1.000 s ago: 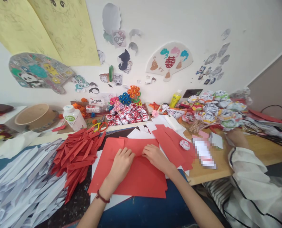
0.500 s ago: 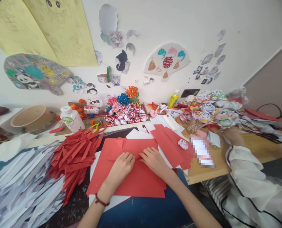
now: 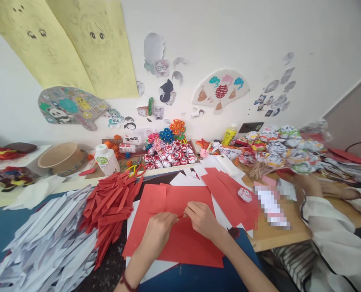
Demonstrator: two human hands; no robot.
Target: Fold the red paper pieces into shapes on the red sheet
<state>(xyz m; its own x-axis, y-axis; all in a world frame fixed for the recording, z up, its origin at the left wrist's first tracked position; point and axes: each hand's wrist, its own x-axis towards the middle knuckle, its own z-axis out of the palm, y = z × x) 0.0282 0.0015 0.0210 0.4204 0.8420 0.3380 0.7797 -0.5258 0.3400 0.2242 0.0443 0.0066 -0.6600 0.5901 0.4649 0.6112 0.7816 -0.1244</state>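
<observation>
Nearby, red strips (image 3: 113, 202) overlap white strips (image 3: 52, 243); both hands (image 3: 160, 233) (image 3: 202, 221) pinch red paper (image 3: 181, 216).

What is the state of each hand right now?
Left hand: closed, fingertips pinching small folded red paper.
Right hand: closed, apparently pinching the same paper.

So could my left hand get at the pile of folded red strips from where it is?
Probably yes: the left hand is just right of the red strips, with only flat red sheets between, though its fingertips seem busy pinching red paper.
</observation>
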